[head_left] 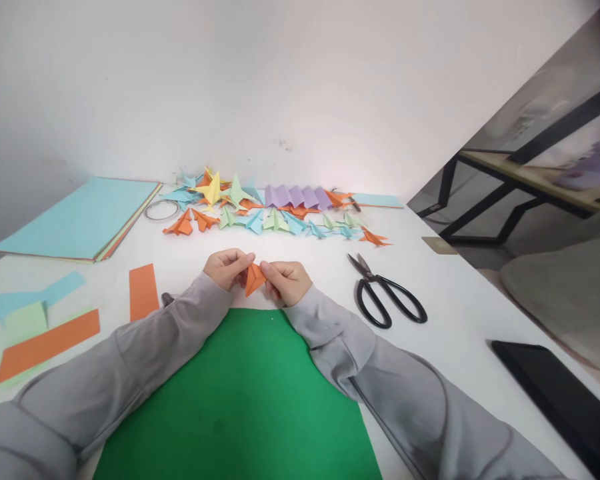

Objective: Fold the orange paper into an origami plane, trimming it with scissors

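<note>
A small piece of folded orange paper, pointed at its lower end, is held between both hands above the far edge of a green sheet. My left hand pinches its upper left corner between thumb and fingers. On the other side, my right hand is closed on the upper right corner, thumb on top. Parts of the fingers are hidden behind the paper. Black-handled scissors lie to the right of my right hand, blades slightly apart and pointing away.
Folded paper shapes in several colours line the back by the wall. A stack of coloured paper and a roll of tape lie back left. Orange strips lie left, a black tablet-like device right.
</note>
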The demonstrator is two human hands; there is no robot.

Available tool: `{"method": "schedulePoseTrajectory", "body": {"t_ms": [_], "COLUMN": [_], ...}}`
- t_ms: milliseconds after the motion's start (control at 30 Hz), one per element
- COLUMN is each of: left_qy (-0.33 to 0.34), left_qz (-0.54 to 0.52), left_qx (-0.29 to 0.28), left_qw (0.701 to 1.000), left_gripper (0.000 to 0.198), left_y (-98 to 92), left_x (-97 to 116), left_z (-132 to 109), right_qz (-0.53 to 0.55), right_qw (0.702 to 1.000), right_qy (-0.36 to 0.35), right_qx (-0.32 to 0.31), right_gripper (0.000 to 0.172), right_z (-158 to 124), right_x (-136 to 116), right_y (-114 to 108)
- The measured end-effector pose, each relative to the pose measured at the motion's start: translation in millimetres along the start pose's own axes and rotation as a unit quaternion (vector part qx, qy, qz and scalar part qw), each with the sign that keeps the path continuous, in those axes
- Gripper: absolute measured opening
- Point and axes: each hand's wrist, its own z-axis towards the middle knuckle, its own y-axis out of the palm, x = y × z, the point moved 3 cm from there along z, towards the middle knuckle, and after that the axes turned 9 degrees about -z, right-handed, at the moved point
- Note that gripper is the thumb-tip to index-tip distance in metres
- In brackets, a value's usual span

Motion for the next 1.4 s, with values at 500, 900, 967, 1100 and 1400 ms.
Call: {"method": "schedulePoseTrajectory", "body": {"t_ms": [500, 900, 967, 1100, 1400], "left_qy": [0.004, -0.014, -0.026, -0.018, -0.054], "left_qz": [0.114, 0.115, 0.12, 0.144, 0.146], "left_qx": [-0.126, -0.148, -0.192, -0.225, -0.176], "left_qw": [0.985, 0.982, 0.974, 0.963, 0.972], "left_gripper": [0.041, 0.039, 0.036, 0.033, 0.033], "left_y": [11.6, 6.8, 7.6, 7.1, 9.7], "left_x": [6, 5, 1, -5, 0], "left_z": [-9, -7, -9, -12, -15], "right_qz": [-0.017, 0.018, 0.016, -0.049, -0.037], "right_qw": [1.0, 1.0, 1.0, 0.997, 0.998], "right_qy": [0.002, 0.015, 0.011, -0.037, -0.038], "right_qx": [-0.003, 0.0, -0.021, -0.048, -0.035], "right_gripper": [0.058, 0.058, 0.058, 0.056, 0.052], "right_z": [-1, 0, 0, 2, 2], "right_x": [-1, 0, 0, 2, 4], "right_y": [-2, -2, -1, 0, 1]}}
